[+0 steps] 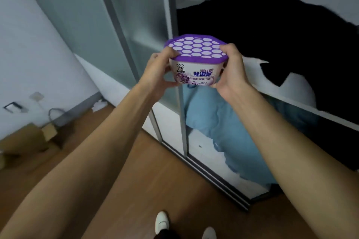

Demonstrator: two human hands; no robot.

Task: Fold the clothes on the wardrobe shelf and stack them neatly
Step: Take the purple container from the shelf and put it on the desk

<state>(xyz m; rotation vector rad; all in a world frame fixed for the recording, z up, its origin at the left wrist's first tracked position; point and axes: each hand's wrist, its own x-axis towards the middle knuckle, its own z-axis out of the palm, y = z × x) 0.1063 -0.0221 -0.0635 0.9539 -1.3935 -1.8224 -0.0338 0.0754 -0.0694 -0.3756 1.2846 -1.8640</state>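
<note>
I hold a white dehumidifier box [196, 72] with a purple perforated lid in front of the open wardrobe. My left hand [158, 72] grips its left side, thumb under the base and fingers over the lid's edge. My right hand [231, 72] grips the right side the same way. Behind the box, black clothes [272, 31] lie heaped on the white wardrobe shelf [303, 103] and hang over its front edge. Light blue fabric [209, 122] fills the compartment below the shelf.
A frosted sliding wardrobe door [108, 31] stands to the left, its track [223, 182] running along the wooden floor. Cardboard boxes [29, 139] and a bag sit by the left wall. My white shoes [162, 221] show at the bottom.
</note>
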